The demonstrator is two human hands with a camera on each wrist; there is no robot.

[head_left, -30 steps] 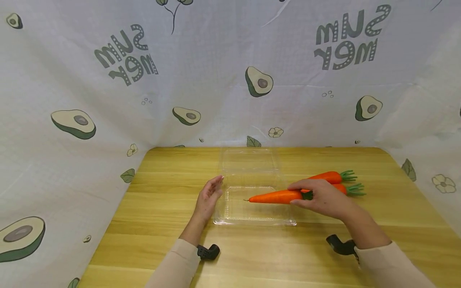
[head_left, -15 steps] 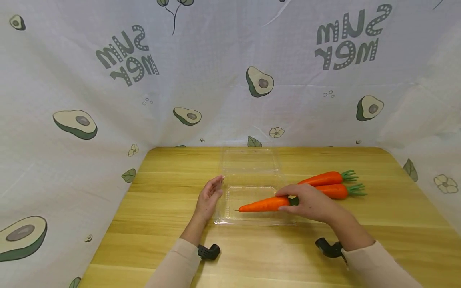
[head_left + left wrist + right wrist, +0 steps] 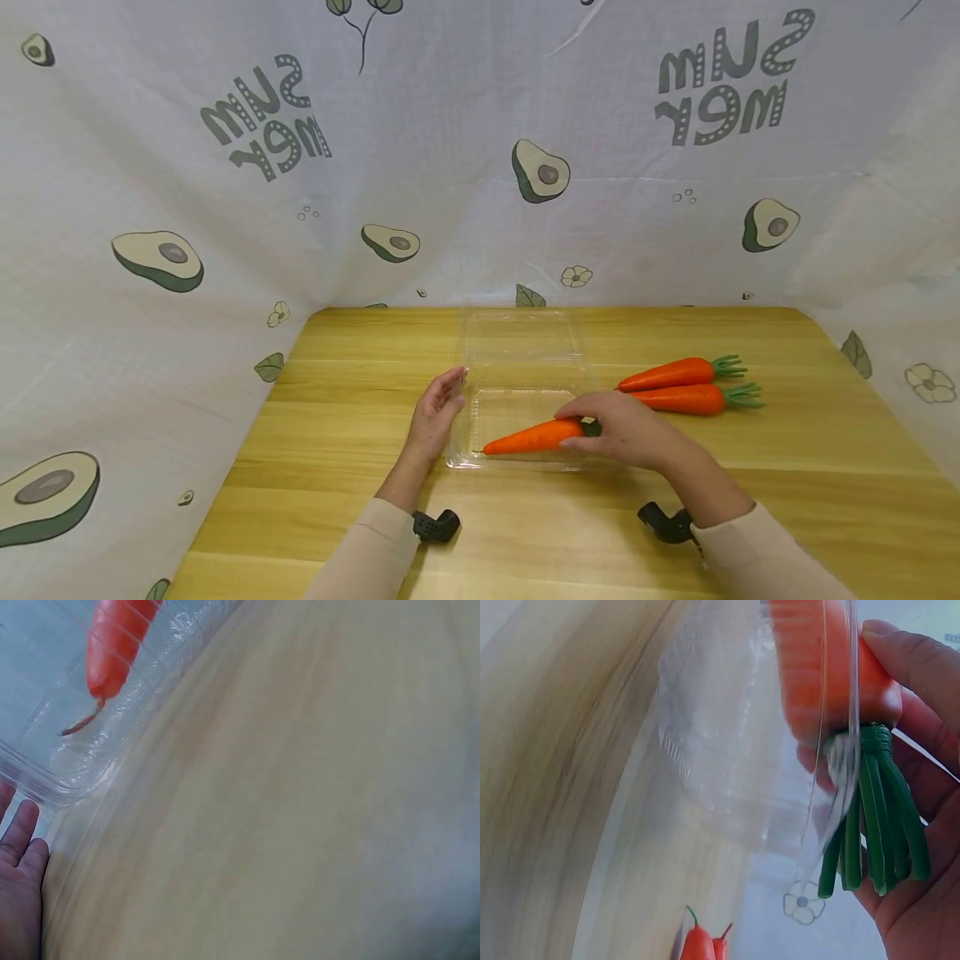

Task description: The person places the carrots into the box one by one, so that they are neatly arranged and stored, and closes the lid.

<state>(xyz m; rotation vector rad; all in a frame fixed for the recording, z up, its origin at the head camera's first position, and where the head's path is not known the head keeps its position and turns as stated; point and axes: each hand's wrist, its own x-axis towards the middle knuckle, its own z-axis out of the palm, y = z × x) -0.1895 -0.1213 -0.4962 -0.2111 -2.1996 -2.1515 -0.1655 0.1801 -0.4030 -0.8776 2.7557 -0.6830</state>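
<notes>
My right hand point(image 3: 626, 429) grips an orange carrot point(image 3: 528, 438) near its green top, with thumb and fingers on either side. The carrot lies slanted over the near part of a clear plastic box point(image 3: 517, 404), its thin tip toward the left. In the right wrist view the carrot's green stalks point(image 3: 881, 817) hang beside the palm, and the box wall crosses in front of the carrot. At the box's left side my left hand point(image 3: 435, 412) stays with fingers extended; the left wrist view shows its fingers point(image 3: 22, 832) close by the box wall.
Two more carrots, a far one point(image 3: 671, 373) and a nearer one point(image 3: 686, 400), lie side by side right of the box. The box's clear lid point(image 3: 520, 332) is folded back behind it. A wooden table point(image 3: 337, 433) meets a printed cloth point(image 3: 450, 183) at the back.
The right hand has carried the carrot left and toward me, lower over the box. More of the two lying carrots shows now. The left hand keeps its place.
</notes>
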